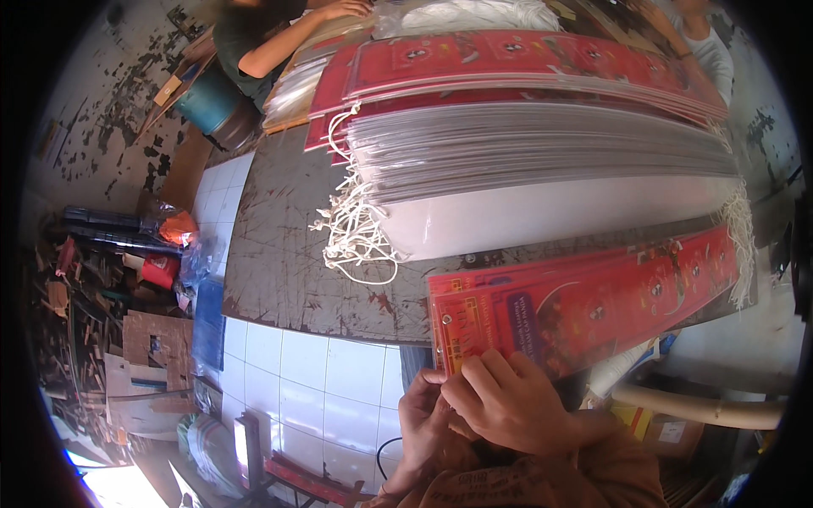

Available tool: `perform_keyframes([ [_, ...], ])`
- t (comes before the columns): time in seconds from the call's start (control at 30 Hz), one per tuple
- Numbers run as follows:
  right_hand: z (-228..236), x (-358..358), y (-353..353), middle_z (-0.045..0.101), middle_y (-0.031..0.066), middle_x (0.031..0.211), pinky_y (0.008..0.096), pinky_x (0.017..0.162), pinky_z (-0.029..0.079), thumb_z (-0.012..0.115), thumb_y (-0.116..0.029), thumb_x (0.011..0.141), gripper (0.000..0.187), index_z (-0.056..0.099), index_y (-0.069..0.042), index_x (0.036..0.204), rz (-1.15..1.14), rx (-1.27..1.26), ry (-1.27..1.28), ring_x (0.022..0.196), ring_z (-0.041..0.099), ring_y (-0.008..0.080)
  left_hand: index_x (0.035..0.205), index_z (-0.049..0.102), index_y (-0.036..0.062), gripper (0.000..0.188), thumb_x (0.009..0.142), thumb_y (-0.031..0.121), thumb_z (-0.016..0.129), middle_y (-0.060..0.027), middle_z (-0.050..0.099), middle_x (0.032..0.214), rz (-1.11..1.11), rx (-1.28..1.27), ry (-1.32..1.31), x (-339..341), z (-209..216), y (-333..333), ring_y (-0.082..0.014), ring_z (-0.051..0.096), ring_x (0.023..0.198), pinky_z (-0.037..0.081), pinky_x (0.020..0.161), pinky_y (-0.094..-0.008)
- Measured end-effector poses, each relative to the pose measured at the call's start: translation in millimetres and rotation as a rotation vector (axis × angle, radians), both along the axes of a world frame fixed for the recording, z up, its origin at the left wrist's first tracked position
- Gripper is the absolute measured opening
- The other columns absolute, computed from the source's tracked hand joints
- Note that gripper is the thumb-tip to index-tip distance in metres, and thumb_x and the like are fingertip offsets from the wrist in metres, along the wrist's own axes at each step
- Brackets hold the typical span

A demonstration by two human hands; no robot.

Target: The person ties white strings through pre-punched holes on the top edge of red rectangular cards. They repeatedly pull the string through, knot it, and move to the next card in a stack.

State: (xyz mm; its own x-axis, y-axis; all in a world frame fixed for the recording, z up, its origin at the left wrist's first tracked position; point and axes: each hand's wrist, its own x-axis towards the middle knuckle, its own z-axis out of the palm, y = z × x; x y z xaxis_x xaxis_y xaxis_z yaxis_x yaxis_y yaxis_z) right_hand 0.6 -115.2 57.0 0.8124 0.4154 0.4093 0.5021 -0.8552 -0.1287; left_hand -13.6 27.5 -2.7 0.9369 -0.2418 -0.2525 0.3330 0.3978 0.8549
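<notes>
Long red printed boards [610, 313], glossy as if plastic-covered, lie slanted at the table's near edge with their near-left end toward me. At that end's lower corner, my left hand [423, 419] is closed, its thumb and fingers pinched together. Whatever is between them is too small or hidden to make out. My right hand [512, 402] is closed beside it, fingers curled at the boards' lower edge and touching the left. Just beyond lies a thick fanned stack of similar boards [542, 152], pale backs and edges showing. White knotted cords [356, 220] hang from its left end.
More red boards [525, 63] are piled at the back of the scratched grey table [279, 245]. A white cord bundle [483, 15] lies behind them. Two other people work across the table. Scrap boards [148, 347] and a blue-green drum [207, 102] stand left.
</notes>
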Motion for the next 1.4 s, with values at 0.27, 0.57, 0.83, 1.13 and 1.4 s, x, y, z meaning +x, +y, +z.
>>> perform_keyframes([
  [0.27,2.7,-8.7,-15.4,0.043,-0.0007,0.067,0.0232,0.048,0.035,0.057,-0.022,0.076,0.016,0.054,-0.008,0.084,0.057,0.198,0.096,0.053,0.044,0.0111,0.089,0.044,0.0030,0.007,0.085,0.007,0.049,-0.0041,0.056,0.081,0.060,-0.024,0.015,-1.3,8.9,-11.9,-0.0062,0.052,0.072,0.043,0.065,-0.0187],
  [0.57,11.1,-19.1,-34.6,0.044,-0.0018,0.065,0.0216,0.046,0.034,0.058,-0.021,0.075,0.036,0.053,-0.001,0.105,0.107,0.155,0.133,0.052,0.045,0.0077,0.088,0.033,0.0060,0.008,0.084,0.010,0.039,-0.0118,0.056,0.065,0.312,-0.034,0.004,-3.5,8.2,-17.0,-0.0116,0.051,0.049,0.043,0.045,-0.0212],
  [0.83,11.1,-19.1,-46.2,0.042,-0.0024,0.060,0.0224,0.044,0.031,0.059,-0.013,0.072,0.027,0.058,0.000,0.095,0.062,0.185,-0.013,0.048,0.042,0.0077,0.078,0.035,0.0098,0.011,0.086,0.016,0.039,-0.0030,0.047,0.062,0.728,0.015,-0.328,32.2,11.4,15.1,-0.0060,0.040,0.051,0.031,0.042,-0.0173],
  [1.13,8.3,-19.2,-41.1,0.044,-0.0030,0.061,0.0227,0.044,0.032,0.060,-0.017,0.074,0.027,0.058,-0.001,0.096,0.075,0.195,0.031,0.050,0.044,0.0077,0.092,0.039,0.0007,0.010,0.088,0.007,0.034,-0.0042,0.037,0.072,0.348,-1.152,0.072,47.8,7.3,33.9,-0.0102,0.037,0.060,0.041,0.049,-0.0217],
  [1.4,7.5,-24.3,-38.2,0.044,-0.0041,0.062,0.0218,0.045,0.033,0.062,-0.022,0.075,0.030,0.056,-0.004,0.098,0.093,0.168,0.114,0.050,0.045,0.0071,0.101,0.047,0.0005,0.049,0.080,0.044,0.055,-0.0002,0.045,0.066,0.160,0.208,-0.207,40.8,27.3,-4.6,-0.0043,0.037,0.056,0.028,0.047,-0.0181],
])
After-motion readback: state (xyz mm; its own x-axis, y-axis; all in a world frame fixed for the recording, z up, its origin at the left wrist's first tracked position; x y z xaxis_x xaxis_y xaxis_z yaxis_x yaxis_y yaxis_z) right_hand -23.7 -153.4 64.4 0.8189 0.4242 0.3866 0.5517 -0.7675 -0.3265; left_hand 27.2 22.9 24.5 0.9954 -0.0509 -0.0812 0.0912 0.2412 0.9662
